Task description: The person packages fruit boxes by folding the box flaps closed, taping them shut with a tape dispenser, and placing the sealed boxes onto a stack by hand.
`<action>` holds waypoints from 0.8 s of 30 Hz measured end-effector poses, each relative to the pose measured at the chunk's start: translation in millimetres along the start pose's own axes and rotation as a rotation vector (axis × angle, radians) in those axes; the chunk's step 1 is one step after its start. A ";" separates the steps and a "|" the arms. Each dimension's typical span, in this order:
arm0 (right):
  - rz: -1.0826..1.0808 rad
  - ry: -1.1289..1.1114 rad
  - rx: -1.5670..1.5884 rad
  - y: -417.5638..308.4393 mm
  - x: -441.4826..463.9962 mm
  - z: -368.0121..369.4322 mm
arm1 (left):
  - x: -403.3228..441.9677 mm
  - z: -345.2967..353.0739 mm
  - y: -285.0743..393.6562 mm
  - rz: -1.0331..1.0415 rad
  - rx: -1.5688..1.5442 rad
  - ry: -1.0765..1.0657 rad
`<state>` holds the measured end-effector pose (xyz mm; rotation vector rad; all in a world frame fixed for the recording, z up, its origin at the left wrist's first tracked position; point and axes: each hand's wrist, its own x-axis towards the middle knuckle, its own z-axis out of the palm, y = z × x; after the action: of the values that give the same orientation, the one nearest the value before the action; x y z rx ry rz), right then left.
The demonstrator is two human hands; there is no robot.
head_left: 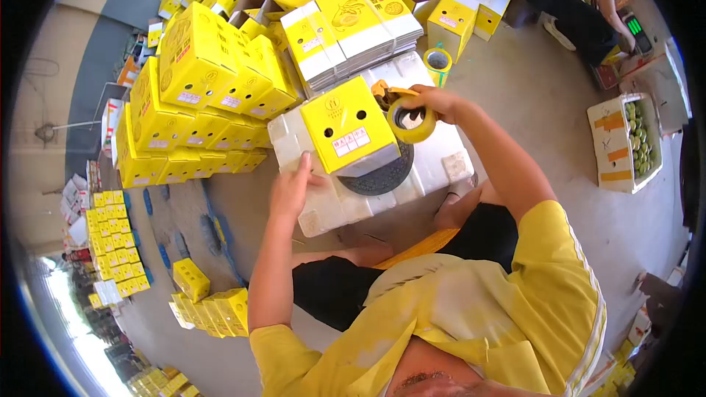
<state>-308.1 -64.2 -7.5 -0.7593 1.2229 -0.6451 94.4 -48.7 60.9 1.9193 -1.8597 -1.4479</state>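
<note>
Beneath both grips, a white foam box (334, 206). Set on it, between left grip (289, 192) and right grip (441, 101), a yellow box (346, 112) over a black disc (379, 180); long axis unclear, neither grip plainly nearer. Printed top, two dark holes, pale label (353, 142). On the right, clamped on a tape roll (412, 134) by the box's edge; on the left, fingers loosely apart just beside the box, contact unclear.
</note>
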 end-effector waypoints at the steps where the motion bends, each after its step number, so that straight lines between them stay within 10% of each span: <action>1: 0.024 0.000 0.078 -0.3 -0.2 -3.3 | -36.8 -10.7 78.9 -0.009 0.378 0.152; 3: -0.031 -0.074 0.226 15.2 18.1 -14.6 | -11.2 -5.8 90.3 0.841 0.675 0.590; 7: 0.028 0.005 0.205 22.4 19.8 -20.2 | 40.0 38.4 152.8 1.301 0.893 0.058; 17: -0.008 -0.128 0.016 103.0 -133.9 92.8 | 75.3 74.7 141.2 0.309 0.703 0.535; 20: -0.214 0.076 0.221 101.4 -57.4 182.9 | 72.2 77.3 140.2 0.215 0.674 0.544; 24: -0.211 -0.243 -0.291 80.2 -57.4 214.3 | 71.3 62.2 137.0 0.182 0.422 0.669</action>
<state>-109.8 63.7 -4.0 -1.1873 1.0310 -0.5313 -60.0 -108.9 77.3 1.9752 -1.9968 -0.2909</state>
